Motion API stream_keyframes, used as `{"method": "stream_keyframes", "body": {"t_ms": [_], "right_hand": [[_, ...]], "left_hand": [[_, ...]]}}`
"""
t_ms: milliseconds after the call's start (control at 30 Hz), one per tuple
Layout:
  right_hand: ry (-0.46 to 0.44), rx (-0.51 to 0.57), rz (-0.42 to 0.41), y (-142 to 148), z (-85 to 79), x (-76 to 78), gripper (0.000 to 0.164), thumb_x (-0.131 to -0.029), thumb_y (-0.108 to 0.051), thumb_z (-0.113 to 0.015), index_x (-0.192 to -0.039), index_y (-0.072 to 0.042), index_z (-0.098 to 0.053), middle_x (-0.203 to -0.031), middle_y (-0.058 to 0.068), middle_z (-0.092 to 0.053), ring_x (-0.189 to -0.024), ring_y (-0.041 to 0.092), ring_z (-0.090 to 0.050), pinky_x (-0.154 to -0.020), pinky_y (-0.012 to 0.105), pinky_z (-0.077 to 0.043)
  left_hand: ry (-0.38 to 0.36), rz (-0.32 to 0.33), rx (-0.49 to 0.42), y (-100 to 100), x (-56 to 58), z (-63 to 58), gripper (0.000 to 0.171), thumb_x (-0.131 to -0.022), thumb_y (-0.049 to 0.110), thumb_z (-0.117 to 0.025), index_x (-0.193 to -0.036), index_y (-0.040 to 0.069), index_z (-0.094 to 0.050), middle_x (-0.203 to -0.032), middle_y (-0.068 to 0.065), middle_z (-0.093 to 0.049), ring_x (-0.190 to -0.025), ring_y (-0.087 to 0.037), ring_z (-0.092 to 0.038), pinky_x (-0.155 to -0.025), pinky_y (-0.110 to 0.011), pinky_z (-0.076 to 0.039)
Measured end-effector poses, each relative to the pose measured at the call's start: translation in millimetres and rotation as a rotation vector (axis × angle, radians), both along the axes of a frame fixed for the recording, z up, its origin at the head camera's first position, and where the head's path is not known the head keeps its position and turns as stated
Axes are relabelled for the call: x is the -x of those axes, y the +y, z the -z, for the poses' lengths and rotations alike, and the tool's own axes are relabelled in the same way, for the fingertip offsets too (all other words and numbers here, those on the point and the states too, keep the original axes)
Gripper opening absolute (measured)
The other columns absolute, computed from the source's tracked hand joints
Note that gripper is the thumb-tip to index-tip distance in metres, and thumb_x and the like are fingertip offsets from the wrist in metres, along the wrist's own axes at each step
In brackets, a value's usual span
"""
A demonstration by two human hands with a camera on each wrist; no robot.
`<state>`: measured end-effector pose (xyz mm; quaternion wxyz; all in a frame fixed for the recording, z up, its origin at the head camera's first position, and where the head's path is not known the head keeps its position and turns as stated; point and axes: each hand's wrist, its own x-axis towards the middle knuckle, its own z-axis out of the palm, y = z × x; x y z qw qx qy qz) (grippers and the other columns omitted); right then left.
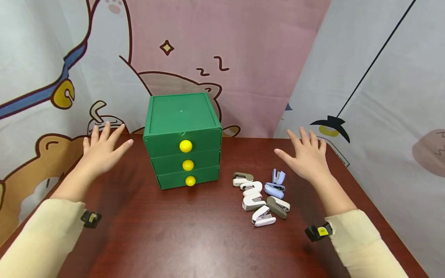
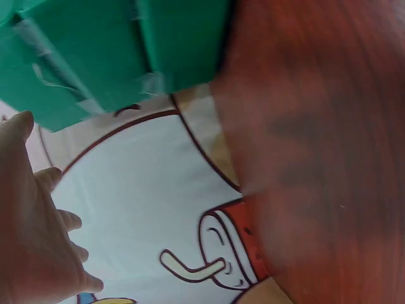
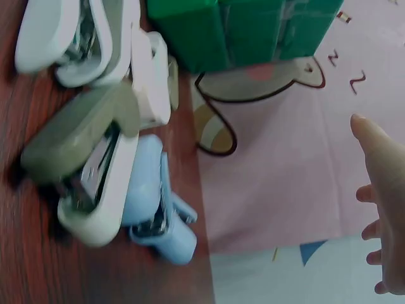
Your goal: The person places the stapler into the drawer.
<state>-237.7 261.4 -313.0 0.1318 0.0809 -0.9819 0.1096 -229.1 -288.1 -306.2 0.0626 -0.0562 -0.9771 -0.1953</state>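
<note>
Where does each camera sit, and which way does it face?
Head: worn there, facing forward and down at cabinet, staplers, table, backdrop; left hand, right hand, sleeves show.
Left wrist: worn there, facing cabinet, backdrop and table; left hand shows.
Right wrist: worn there, facing staplers, cabinet and backdrop; right hand shows.
Both wrist views share cabinet, backdrop and table.

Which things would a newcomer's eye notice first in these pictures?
Probably the green drawer box with three yellow knobs, standing toward the back of the table. Next come the small staplers, clustered to its right. The left hand and right hand, fingers spread, frame this scene from either side.
</note>
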Motion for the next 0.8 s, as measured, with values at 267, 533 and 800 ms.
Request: {"method": "stream_keyframes", "body": {"t_ms": [267, 533, 800], "right_hand": [[0.133, 0.074, -0.044, -24.6, -8.2, -11.7, 0.082, -0.089, -0.066, -0.048, -0.150, -0.013, -0.033, -0.148, 0.023, -0.027, -0.135, 0.043, -0.018, -0.103, 0.066, -0.005], [0.259, 0.197, -0.114, -54.5, -11.0, -23.5, 0.072, -0.090, -0.056, -0.057, -0.145, -0.012, -0.042, -0.140, 0.017, -0.041, -0.131, 0.038, -0.030, -0.105, 0.059, -0.014], [0.453, 0.325, -0.232, -88.2, -7.2, -32.7, 0.060, -0.085, -0.040, -0.070, -0.134, -0.008, -0.055, -0.127, 0.014, -0.055, -0.120, 0.034, -0.045, -0.100, 0.056, -0.027]], "left_hand": [[0.132, 0.032, -0.121, 14.4, -7.3, -14.2, 0.069, -0.100, 0.054, -0.033, -0.155, 0.017, -0.015, -0.157, -0.019, 0.007, -0.139, -0.038, 0.021, -0.103, -0.064, 0.015], [0.238, 0.093, -0.330, 30.1, -12.8, -21.6, 0.061, -0.102, 0.041, -0.041, -0.154, 0.013, -0.024, -0.157, -0.018, -0.007, -0.143, -0.035, 0.007, -0.107, -0.063, 0.005], [0.248, 0.092, -0.504, 43.2, -14.6, -19.9, 0.056, -0.101, 0.040, -0.045, -0.152, 0.025, -0.029, -0.156, -0.008, -0.020, -0.142, -0.028, -0.013, -0.109, -0.060, -0.011]]}}
